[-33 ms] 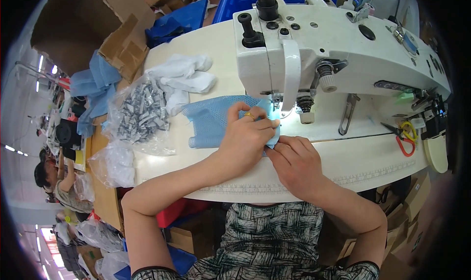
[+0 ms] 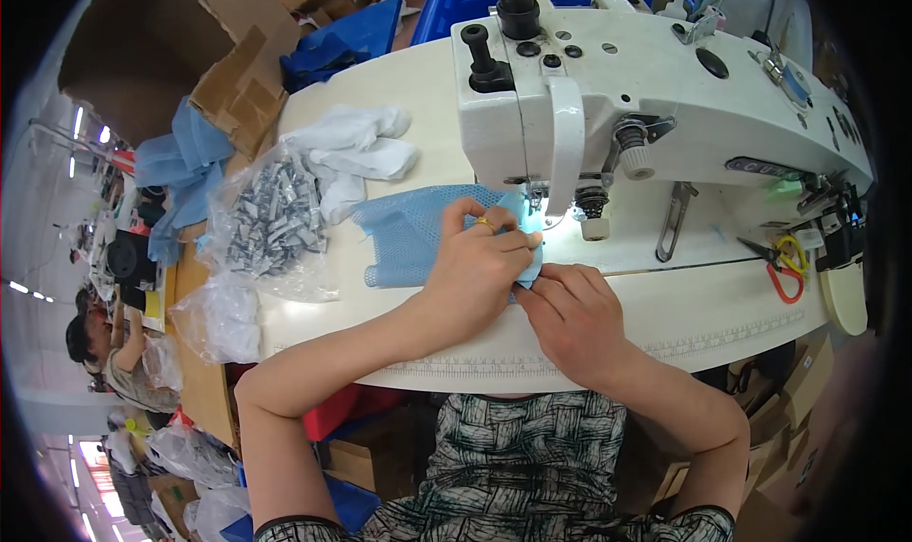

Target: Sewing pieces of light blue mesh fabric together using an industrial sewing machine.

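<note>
A white industrial sewing machine stands over a cream table, its lit needle area at the centre. A piece of light blue mesh fabric lies just left of the needle, its right end folded. My left hand, with a ring, is curled on that folded end beside the presser foot, gripping it. Just below and to the right, my right hand pinches the fabric's near edge; its fingertips are partly hidden.
Left are a plastic bag of grey tags, white fabric and a cardboard box. Red-and-yellow scissors lie at right; a blue bin stands behind. A co-worker works at far left.
</note>
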